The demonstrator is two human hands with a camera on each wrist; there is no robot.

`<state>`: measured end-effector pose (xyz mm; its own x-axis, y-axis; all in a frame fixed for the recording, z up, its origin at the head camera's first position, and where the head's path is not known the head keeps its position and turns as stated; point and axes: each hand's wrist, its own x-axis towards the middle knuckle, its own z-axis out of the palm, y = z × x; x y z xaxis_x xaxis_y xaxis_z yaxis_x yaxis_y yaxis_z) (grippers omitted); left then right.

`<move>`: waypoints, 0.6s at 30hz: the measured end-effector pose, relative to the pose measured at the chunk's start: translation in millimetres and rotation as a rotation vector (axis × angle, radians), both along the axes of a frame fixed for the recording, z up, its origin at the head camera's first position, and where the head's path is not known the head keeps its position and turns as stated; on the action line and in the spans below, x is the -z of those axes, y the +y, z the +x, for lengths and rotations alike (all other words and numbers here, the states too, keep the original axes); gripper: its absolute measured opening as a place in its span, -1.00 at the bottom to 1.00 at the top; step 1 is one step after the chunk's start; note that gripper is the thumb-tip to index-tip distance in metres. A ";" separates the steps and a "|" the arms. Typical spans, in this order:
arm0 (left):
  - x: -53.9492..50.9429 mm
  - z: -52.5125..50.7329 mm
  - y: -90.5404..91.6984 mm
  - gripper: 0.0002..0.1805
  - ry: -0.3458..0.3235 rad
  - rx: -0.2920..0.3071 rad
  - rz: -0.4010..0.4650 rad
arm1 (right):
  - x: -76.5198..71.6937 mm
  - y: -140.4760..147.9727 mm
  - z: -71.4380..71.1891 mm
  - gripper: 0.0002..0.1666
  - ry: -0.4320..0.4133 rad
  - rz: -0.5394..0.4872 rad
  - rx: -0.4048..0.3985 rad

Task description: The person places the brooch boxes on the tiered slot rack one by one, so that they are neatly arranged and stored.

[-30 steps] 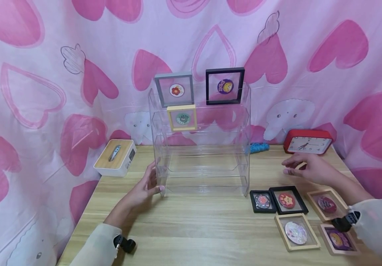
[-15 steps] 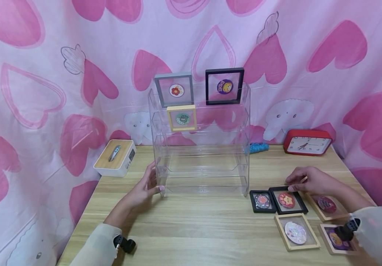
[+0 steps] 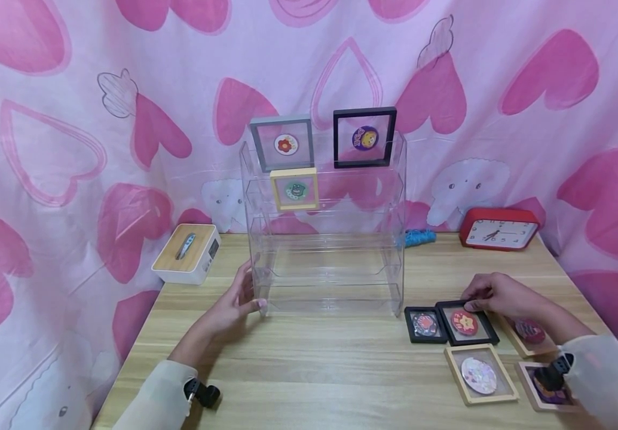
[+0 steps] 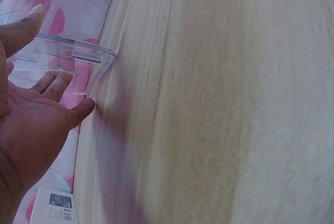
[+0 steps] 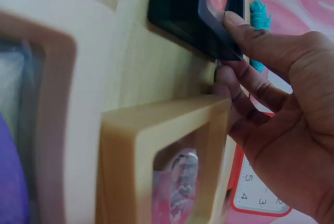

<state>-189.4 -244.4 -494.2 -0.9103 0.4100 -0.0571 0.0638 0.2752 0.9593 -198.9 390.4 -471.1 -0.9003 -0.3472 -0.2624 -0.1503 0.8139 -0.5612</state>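
Note:
In the head view, my left hand holds the lower left side of a clear, tiered acrylic display stand, thumb at the front edge and fingers along the outer side. My right hand pinches the upper edge of a black display frame holding a red star badge. In the right wrist view, the thumb presses the frame's face and the other fingers reach behind its edge. Left of it lies a smaller black frame. A pale wooden frame with a white round badge lies in front.
A grey frame, a black frame and a yellow frame stand on the upper tiers. A red clock and blue cord lie behind right. A white box stands left. Two more frames lie under my right forearm.
My right hand has come down and toward me from near the clock and now pinches the black frame. My left hand stays on the stand.

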 end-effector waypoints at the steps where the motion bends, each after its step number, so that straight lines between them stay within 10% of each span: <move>1: 0.2 0.1 -0.2 0.14 0.004 0.002 -0.002 | 0.8 0.2 -0.3 -0.82 -0.001 0.000 0.005; 18: 0.2 -0.1 0.0 0.14 -0.009 -0.017 -0.016 | -7.0 8.1 1.2 -0.77 -0.022 -0.028 0.057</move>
